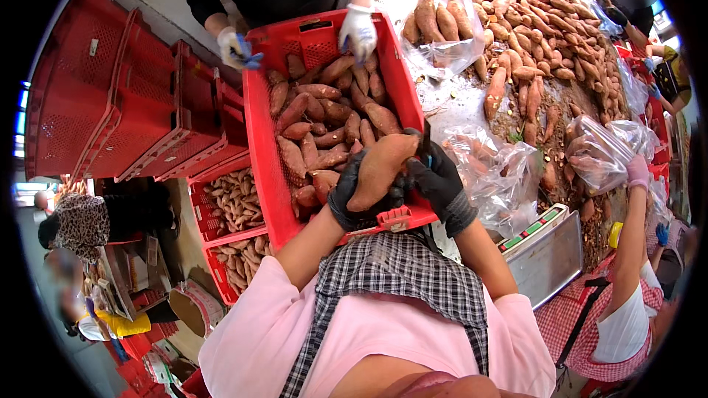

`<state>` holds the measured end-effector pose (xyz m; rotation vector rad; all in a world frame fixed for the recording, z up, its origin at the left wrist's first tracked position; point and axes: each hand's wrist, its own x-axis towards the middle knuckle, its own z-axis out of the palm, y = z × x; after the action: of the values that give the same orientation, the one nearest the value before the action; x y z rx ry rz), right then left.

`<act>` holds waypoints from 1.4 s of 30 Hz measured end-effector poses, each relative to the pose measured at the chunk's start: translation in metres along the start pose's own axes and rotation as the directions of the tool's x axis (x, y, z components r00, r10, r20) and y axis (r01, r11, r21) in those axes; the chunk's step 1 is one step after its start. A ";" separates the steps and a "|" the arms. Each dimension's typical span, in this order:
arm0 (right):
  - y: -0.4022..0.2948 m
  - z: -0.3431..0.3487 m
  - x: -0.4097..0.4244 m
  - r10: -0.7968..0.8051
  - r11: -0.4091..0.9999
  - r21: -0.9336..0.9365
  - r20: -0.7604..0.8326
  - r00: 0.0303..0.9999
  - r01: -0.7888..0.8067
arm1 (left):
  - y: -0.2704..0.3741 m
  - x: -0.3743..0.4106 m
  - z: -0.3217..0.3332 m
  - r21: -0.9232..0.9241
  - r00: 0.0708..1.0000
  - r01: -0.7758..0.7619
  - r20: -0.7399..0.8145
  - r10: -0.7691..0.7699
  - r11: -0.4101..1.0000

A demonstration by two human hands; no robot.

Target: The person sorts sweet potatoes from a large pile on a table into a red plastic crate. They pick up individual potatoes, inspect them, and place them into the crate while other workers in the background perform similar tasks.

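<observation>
A large sweet potato lies in my left hand, which wears a black glove and grips it from the left. At its upper right tip is my right hand, also black-gloved, with the fingers closed around what looks like a small knife; its dark blade points away from me and its handle is mostly hidden. Both hands are over the near end of a red plastic crate. Inside the crate are several more sweet potatoes.
Across the crate stands a co-worker in white-and-blue gloves. A sweet potato heap, plastic bags and a scale are to the right. Tall stacked red crates rise on the left. Another co-worker's pink-gloved hand holds a bag.
</observation>
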<state>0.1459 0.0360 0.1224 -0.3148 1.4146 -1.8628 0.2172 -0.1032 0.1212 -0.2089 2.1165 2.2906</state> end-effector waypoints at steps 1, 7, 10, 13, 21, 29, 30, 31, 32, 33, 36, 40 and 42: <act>0.001 -0.002 0.002 -0.033 0.999 -0.028 -0.024 0.999 0.032 | -0.006 -0.004 -0.007 -0.052 0.996 -0.047 0.071 0.050 0.998; 0.002 -0.023 -0.001 0.042 0.999 0.024 0.003 0.999 -0.042 | -0.043 -0.004 -0.016 -0.746 0.860 0.350 0.496 0.121 0.567; -0.020 -0.020 -0.009 0.107 0.993 -0.054 0.021 0.994 -0.106 | -0.034 -0.009 -0.010 -0.282 0.966 0.197 0.220 -0.137 0.939; -0.024 -0.012 -0.009 0.025 0.986 -0.164 -0.019 1.000 -0.027 | -0.084 -0.008 -0.016 -0.700 0.923 0.326 0.382 -0.054 0.635; 0.002 -0.037 0.013 -0.277 0.807 -0.550 -0.034 0.960 0.214 | -0.015 0.004 0.018 0.066 0.996 -0.066 0.057 0.062 0.996; -0.043 -0.033 -0.006 0.133 0.974 -0.188 0.006 0.991 -0.129 | -0.035 -0.007 -0.005 -0.779 0.949 0.296 0.305 -0.080 0.553; -0.038 -0.043 -0.010 0.110 0.979 -0.175 0.043 0.993 -0.101 | -0.019 -0.008 -0.002 -0.814 0.951 0.299 0.298 -0.082 0.498; -0.039 -0.041 -0.013 0.102 0.982 -0.167 0.046 0.994 -0.093 | -0.009 -0.011 -0.003 -0.848 0.955 0.291 0.283 -0.085 0.443; -0.042 -0.038 -0.015 0.093 0.984 -0.158 0.049 0.994 -0.084 | -0.007 -0.011 -0.002 -0.654 0.994 0.098 0.103 -0.039 0.751; -0.045 -0.035 -0.018 0.084 0.986 -0.149 0.048 0.995 -0.076 | -0.006 -0.009 -0.001 -0.336 0.996 -0.082 -0.046 0.071 0.938; -0.049 -0.031 -0.021 0.054 0.990 -0.137 0.068 0.996 -0.044 | -0.011 -0.005 0.000 0.311 0.907 -0.287 -0.216 0.361 0.906; -0.046 -0.019 -0.018 0.062 0.998 -0.033 0.023 0.998 -0.062 | -0.009 0.000 -0.001 0.650 0.804 -0.350 -0.162 0.572 0.675; -0.044 -0.023 -0.014 0.086 0.995 -0.064 0.041 0.995 -0.083 | -0.012 0.000 0.000 0.730 0.761 -0.367 -0.121 0.637 0.577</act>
<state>0.1231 0.0663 0.1571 -0.3197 1.4358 -1.7365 0.2181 -0.1022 0.1094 0.0099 3.4502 1.5205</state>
